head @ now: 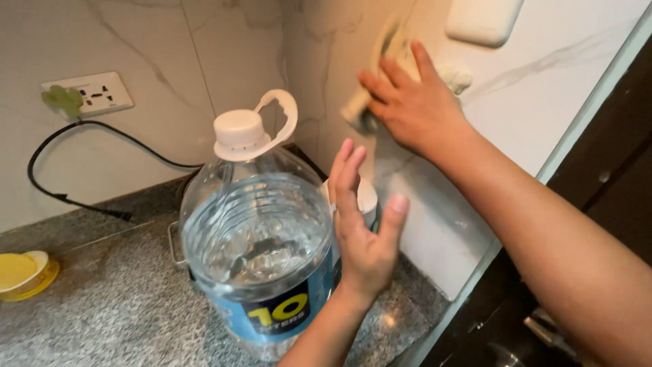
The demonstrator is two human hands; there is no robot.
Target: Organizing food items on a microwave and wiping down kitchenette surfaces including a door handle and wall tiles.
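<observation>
Right hand (414, 102): presses a sponge (370, 81) flat to the wall (543, 88), fingers spread for pressure. Left hand (363, 224): open, empty, braced beside the jug (255, 238) to steady it.

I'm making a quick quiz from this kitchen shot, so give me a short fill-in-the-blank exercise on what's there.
1. The right hand presses a cloth against the ____.
2. The left hand is open beside a large clear water ____.
3. The jug's cap is ____ in colour.
4. A black cord runs from the wall ____.

Missing words: wall; jug; white; socket
</observation>
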